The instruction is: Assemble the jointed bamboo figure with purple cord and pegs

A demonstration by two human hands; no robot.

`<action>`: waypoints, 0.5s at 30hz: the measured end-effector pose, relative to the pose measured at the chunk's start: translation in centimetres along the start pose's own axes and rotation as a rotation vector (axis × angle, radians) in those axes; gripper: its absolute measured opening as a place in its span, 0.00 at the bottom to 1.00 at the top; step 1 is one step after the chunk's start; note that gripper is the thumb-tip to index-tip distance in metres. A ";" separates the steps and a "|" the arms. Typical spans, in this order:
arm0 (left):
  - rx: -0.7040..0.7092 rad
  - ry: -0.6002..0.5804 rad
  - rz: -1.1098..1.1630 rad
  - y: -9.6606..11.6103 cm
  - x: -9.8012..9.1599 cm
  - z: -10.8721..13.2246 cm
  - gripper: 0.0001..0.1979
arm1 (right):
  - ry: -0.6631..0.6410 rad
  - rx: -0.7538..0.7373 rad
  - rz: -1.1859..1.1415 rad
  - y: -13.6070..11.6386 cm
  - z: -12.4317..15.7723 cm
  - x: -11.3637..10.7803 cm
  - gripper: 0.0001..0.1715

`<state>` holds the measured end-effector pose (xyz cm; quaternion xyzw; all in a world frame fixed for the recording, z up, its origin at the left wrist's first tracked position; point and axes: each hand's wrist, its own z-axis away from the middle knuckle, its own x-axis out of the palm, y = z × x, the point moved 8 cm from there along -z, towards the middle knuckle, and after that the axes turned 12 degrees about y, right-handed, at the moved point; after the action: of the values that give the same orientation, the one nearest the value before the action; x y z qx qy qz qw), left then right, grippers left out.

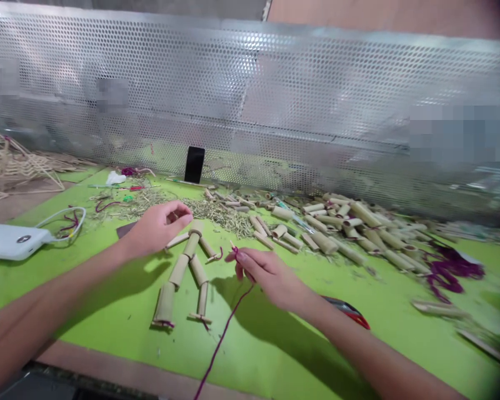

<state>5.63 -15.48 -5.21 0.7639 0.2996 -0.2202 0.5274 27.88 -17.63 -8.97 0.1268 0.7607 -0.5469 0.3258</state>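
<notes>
While the left hand (158, 226) curls over the top tube of the figure (187, 272), fingertips pinched on it, seemingly to pin the jointed bamboo flat, the right hand (270, 275) nips the end of a purple cord (223, 333) between thumb and forefinger. It holds the cord just beside the figure's near arm. The cord hangs slack from that hand and runs back past the wrist to the near edge of the surface (275, 355).

Between and below the two hands the green lies bare. Scissors (352, 314) sit tucked under the right wrist. A pile (350, 228) of loose tubes crowds the space beyond and to the right of the right hand. A power bank (12, 241) rests well left of the left hand. A phone (194, 164) leans beyond both hands against the perforated screen (275, 100) that closes the far edge.
</notes>
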 end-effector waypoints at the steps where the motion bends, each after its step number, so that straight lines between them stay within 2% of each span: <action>1: 0.002 -0.037 -0.083 -0.4 0.5 -0.5 0.22 | -0.020 0.016 0.041 0.2 -0.2 -0.2 0.31; 4: 0.011 -0.115 -0.227 -1.0 2.4 -2.0 0.24 | -0.022 0.007 0.098 -0.1 -0.8 -1.2 0.26; 7: 0.041 -0.135 -0.335 -0.7 4.4 -3.5 0.26 | 0.092 -0.038 0.113 -0.7 -1.0 -2.6 0.23; 10: 0.075 -0.194 -0.422 0.0 6.3 -4.4 0.24 | 0.187 -0.033 0.083 -0.6 -0.7 -3.6 0.25; 15: 0.092 -0.266 -0.454 0.3 7.4 -4.6 0.20 | 0.131 -0.035 0.007 0.1 -0.4 -3.6 0.25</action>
<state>11.29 -9.60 -8.30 0.6646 0.3811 -0.4445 0.4642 30.50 -16.67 -6.66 0.1592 0.7893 -0.5231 0.2793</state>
